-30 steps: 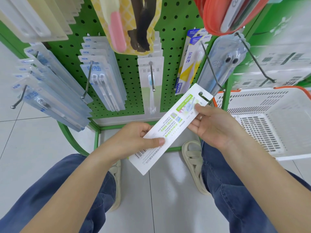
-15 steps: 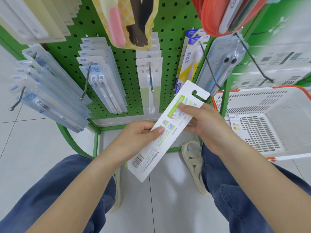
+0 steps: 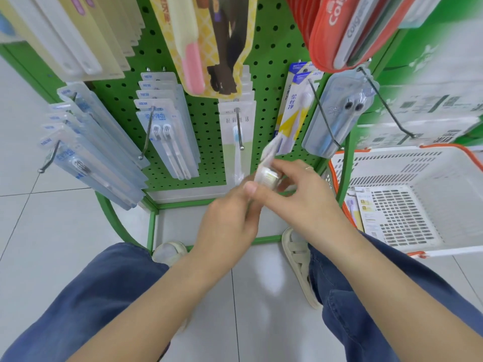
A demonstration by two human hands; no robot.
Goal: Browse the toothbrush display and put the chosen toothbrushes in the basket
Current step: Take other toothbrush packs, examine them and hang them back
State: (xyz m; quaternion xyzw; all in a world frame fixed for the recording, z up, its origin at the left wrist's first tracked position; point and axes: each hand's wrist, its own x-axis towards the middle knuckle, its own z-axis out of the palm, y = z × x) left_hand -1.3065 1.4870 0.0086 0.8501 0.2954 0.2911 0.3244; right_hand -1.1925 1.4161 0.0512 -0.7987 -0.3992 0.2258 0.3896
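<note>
A white toothbrush pack (image 3: 267, 165) is seen nearly edge-on and blurred, low in front of the green pegboard display (image 3: 209, 121). My left hand (image 3: 230, 223) grips its lower part from below, fingers curled round it. My right hand (image 3: 300, 194) pinches its upper part from the right. The white basket (image 3: 392, 163) with an orange rim stands on the floor to the right, and a toothbrush pack (image 3: 366, 212) lies flat in it.
Metal hooks (image 3: 326, 121) jut out from the pegboard with clear and blue toothbrush packs (image 3: 167, 142) hanging on them. Red Colgate packs (image 3: 339, 30) hang at the top right. My knees and sandals frame the tiled floor below.
The pack showed its printed back a second ago; it has been turned about its long axis and is now edge-on. Both hands have come closer together on it.
</note>
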